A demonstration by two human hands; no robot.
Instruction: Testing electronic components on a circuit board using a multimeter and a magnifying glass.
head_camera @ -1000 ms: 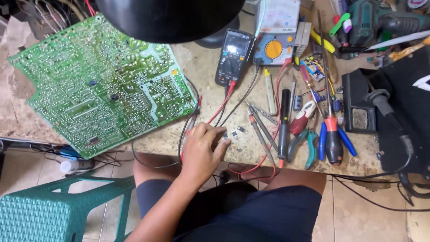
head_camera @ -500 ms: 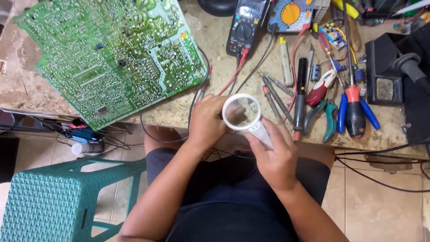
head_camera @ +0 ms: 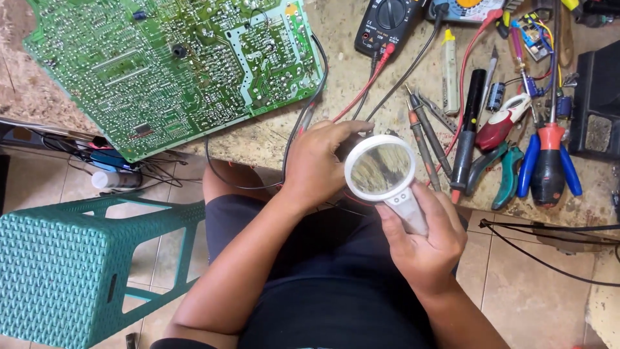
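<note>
My right hand (head_camera: 426,236) grips the white handle of a round magnifying glass (head_camera: 381,169), held over my lap at the workbench's front edge. My left hand (head_camera: 316,161) is curled just left of the lens, its fingertips behind the glass pinching something small that the lens hides. A large green circuit board (head_camera: 174,64) lies on the bench to the upper left, with black wires running from it toward my left hand.
A black multimeter (head_camera: 387,22) with red and black probe leads sits at the top. Screwdrivers, pliers and cutters (head_camera: 542,161) lie at the right on the stone bench (head_camera: 258,139). A teal plastic stool (head_camera: 71,265) stands at the lower left on the tiled floor.
A second ago only my left hand worked at the bench edge. My right hand then brought up the magnifying glass, and now holds it over the left fingertips, slightly lower and closer.
</note>
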